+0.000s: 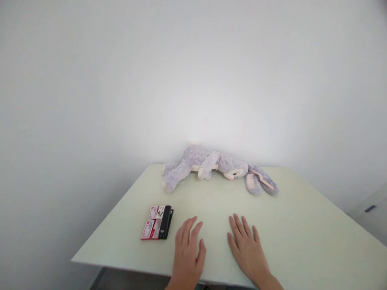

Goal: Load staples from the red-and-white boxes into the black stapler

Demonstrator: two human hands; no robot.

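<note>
My left hand [188,251] is over the front of the table, its fingers apart and slightly curled, holding nothing. To its left, a small gap away, lies a black stapler [165,222]. Against the stapler's left side sit small red-and-white staple boxes [152,222], one of them with a picture of a stapler. My right hand [247,250] lies flat on the tabletop with its fingers stretched out, empty too.
A pale table [302,225] carries everything. At its back edge, by the white wall [193,80], a lilac plush rabbit [211,161] lies on its side, ears towards the right. A dark handle-like strip [370,208] shows at the far right.
</note>
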